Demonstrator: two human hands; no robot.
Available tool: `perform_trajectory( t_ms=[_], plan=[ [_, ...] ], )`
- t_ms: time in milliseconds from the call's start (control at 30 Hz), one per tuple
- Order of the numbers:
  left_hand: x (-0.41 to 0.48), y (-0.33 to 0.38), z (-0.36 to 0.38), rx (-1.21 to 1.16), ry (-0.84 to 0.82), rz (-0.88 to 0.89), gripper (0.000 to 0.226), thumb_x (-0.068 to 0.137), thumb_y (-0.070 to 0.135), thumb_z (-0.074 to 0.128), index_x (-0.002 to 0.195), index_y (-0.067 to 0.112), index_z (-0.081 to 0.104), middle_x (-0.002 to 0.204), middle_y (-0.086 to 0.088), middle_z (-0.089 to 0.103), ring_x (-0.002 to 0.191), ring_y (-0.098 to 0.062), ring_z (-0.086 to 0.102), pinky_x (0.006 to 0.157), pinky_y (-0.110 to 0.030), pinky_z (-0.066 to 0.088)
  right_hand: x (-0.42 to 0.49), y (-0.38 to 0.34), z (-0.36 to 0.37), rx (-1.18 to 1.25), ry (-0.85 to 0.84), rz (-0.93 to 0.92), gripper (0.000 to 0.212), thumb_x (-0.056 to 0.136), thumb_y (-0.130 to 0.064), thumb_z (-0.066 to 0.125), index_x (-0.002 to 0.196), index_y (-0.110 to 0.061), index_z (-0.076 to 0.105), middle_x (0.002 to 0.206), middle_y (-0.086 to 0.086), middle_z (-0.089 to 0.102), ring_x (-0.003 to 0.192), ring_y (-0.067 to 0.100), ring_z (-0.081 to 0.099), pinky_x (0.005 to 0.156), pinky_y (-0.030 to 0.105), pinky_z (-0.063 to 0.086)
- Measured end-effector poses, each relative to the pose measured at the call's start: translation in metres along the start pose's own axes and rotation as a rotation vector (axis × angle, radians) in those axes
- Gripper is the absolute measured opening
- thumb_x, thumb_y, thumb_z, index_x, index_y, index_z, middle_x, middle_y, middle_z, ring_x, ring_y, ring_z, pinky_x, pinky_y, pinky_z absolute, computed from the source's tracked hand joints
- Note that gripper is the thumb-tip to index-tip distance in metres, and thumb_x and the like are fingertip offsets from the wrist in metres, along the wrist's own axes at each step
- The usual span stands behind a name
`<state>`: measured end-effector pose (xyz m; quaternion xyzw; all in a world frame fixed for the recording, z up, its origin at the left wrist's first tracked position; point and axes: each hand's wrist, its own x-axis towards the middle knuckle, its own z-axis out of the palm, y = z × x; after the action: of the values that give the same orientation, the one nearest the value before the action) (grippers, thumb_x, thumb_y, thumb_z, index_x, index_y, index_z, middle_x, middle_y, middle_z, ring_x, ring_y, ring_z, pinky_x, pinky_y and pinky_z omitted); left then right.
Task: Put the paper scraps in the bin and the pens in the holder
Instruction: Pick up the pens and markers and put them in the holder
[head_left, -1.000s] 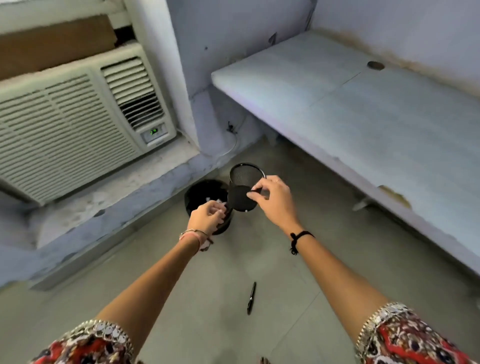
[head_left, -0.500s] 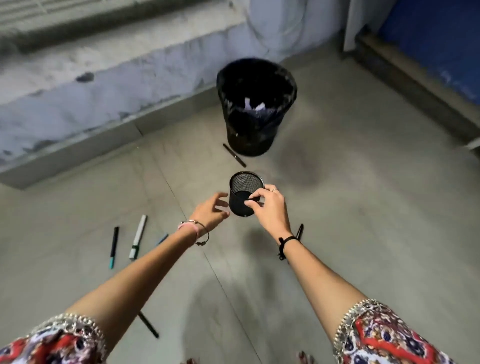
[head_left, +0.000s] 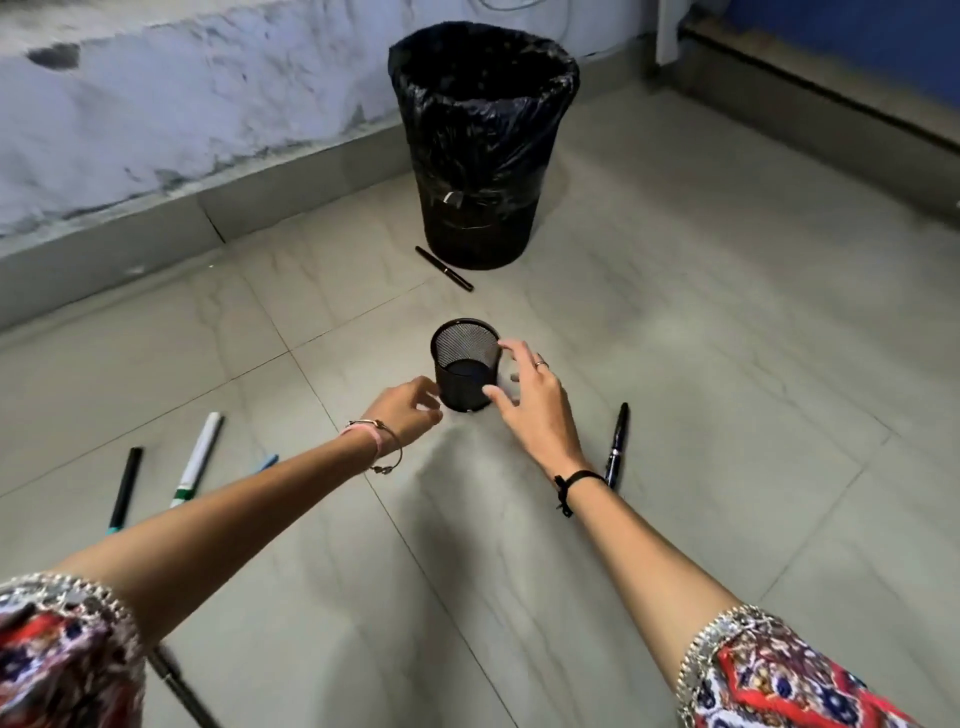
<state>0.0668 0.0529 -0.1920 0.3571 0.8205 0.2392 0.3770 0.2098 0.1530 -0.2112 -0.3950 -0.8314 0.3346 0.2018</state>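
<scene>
The mesh holder stands upright on the floor, open end up, with nothing showing inside it. The right hand is just to the right of the holder with its fingers spread; its grip is released, the thumb at or very near the holder's lower wall. The left hand sits just to the left of the holder's base, fingers loosely curled, its grip empty as far as can be seen.

The bin, lined with a black bag, stands well beyond the holder. Its inside is too dark to show any scraps.

- A slim black pen lies between holder and bin.
- A capped black pen lies near the holder's right, beside the right wrist.
- Well to the holder's left lie a white marker, a teal-tipped black pen and a blue pen, the last mostly hidden by the left forearm.
- A dark pen lies nearer the person, on the left.

The pens look light, stiff and smooth. They will likely roll on the tile, so a pinch at mid-barrel suits them. The holder seems light and easy to tip, so pens are best dropped in upright.
</scene>
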Motion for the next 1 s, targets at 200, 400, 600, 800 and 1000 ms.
perform_trajectory(
  t_ms=[200,400,600,800,1000],
  plan=[
    [-0.014,0.007,0.016,-0.016,-0.091,-0.012,0.016,0.086,0.004,0.048,0.088,0.014,0.06,0.088,-0.009,0.067,0.071,-0.019,0.063,0.059,-0.023,0.048,-0.035,0.056,-0.043,-0.276,0.083,0.337,0.032,0.085,-0.016,0.063,0.115,-0.011,0.052,0.119,0.018,0.049,0.111,0.037,0.052,0.085,0.038,0.046],
    [-0.027,-0.015,0.007,0.206,-0.081,0.058,0.018,0.083,0.006,0.049,0.082,0.017,0.063,0.081,-0.003,0.07,0.069,-0.019,0.068,0.052,-0.017,0.046,-0.053,0.079,-0.048,-0.318,-0.021,0.5,0.027,0.086,-0.012,0.06,0.111,-0.007,0.052,0.113,0.02,0.051,0.094,0.04,0.061,0.078,0.034,0.046],
    [-0.046,-0.069,-0.034,0.353,0.157,-0.1,0.01,0.078,0.015,0.058,0.076,0.024,0.061,0.096,-0.007,0.073,0.092,-0.027,0.068,0.077,-0.031,0.053,-0.043,0.032,-0.021,0.306,0.207,0.638,0.029,0.076,-0.004,0.062,0.095,-0.015,0.043,0.082,0.012,0.062,0.063,0.029,0.062,0.065,0.034,0.054],
    [-0.065,-0.128,-0.056,0.626,0.293,-0.418,0.033,0.091,0.023,0.047,0.121,0.009,0.051,0.128,-0.013,0.054,0.123,-0.031,0.051,0.09,-0.039,0.046,-0.012,-0.039,0.009,0.57,0.408,0.452,0.038,0.082,-0.012,0.064,0.115,-0.007,0.047,0.091,0.001,0.061,0.092,0.03,0.065,0.085,0.041,0.053],
    [-0.065,-0.148,-0.048,0.735,0.252,-0.486,0.034,0.093,0.012,0.036,0.124,0.009,0.048,0.129,-0.012,0.055,0.123,-0.03,0.052,0.094,-0.038,0.045,-0.001,-0.052,0.018,0.55,0.442,0.343,0.024,0.085,-0.019,0.062,0.105,-0.008,0.055,0.1,0.008,0.064,0.084,0.02,0.06,0.08,0.03,0.051]
  ],
)
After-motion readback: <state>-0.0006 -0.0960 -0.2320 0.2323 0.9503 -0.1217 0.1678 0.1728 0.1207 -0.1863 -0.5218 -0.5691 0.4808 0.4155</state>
